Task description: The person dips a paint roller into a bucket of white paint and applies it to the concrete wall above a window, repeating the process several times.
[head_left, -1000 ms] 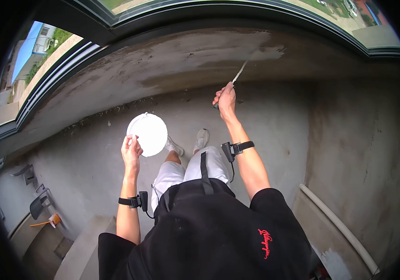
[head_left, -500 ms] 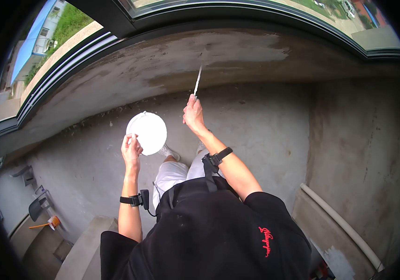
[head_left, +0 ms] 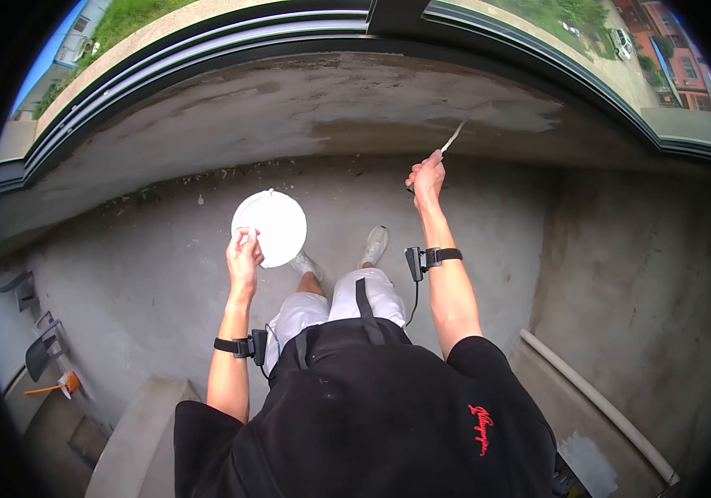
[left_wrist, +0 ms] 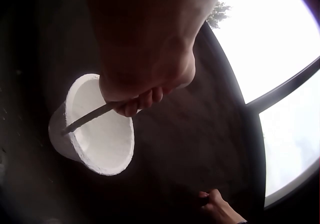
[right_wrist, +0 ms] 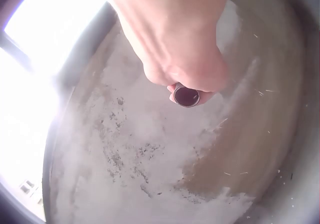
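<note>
A white bucket [head_left: 247, 201] hangs from my left hand [head_left: 245, 253], whose fingers curl round its thin handle [left_wrist: 92, 116]. In the left wrist view the bucket tilts, showing its white inside and a thickly coated rim. My right hand [head_left: 428, 178] grips a dark-handled tool with a thin, white-coated blade [head_left: 452, 139]. The blade is seen edge-on and its tip reaches the low wall [head_left: 206, 124] beneath the window. The handle's round, hollow end [right_wrist: 187, 96] sticks out of the fist in the right wrist view. Pale grey smears and a browner patch [right_wrist: 235, 159] mark that wall.
A dark window frame [head_left: 397, 17] runs along the top of the wall. A pale pipe [head_left: 596, 398] lies at the lower right. A dark chair-like object [head_left: 40, 353] and an orange-handled item [head_left: 65, 383] are at the left. The floor is bare grey concrete.
My right hand swung left with the tool, then back to the right, its tip staying near the wall. The bucket has shifted slightly right in view, and the window post further right.
</note>
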A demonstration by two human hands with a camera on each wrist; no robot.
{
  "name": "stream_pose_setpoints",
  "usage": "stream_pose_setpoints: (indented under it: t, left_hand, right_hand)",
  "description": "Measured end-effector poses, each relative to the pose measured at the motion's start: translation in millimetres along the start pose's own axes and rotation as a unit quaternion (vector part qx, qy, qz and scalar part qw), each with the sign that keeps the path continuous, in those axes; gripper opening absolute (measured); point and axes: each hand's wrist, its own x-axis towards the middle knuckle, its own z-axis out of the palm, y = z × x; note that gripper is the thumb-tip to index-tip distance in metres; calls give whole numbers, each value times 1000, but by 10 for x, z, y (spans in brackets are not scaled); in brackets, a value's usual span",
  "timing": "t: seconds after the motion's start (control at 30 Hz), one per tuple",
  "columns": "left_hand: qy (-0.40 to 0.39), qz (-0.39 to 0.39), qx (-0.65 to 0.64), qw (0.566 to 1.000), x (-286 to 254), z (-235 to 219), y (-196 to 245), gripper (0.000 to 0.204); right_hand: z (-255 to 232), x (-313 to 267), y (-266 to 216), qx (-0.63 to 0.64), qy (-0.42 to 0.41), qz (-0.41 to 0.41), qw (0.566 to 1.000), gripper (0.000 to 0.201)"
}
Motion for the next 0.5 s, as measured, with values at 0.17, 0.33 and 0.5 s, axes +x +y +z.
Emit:
stream_pose_setpoints:
  t: [0.17, 0.33, 0.5]
  left_hand:
    - [2, 10, 14, 1000, -3, -32, -63, 16]
    - [7, 32, 20, 999, -6, -92, -98, 19]
    - [21, 29, 9, 999, -22, -92, -74, 19]
  right_hand:
    - [341, -343, 225, 3, -45, -10, 999, 48]
    - [685, -652, 455, -22, -104, -20, 994, 50]
    - [994, -917, 568, -69, -138, -12, 988, 47]
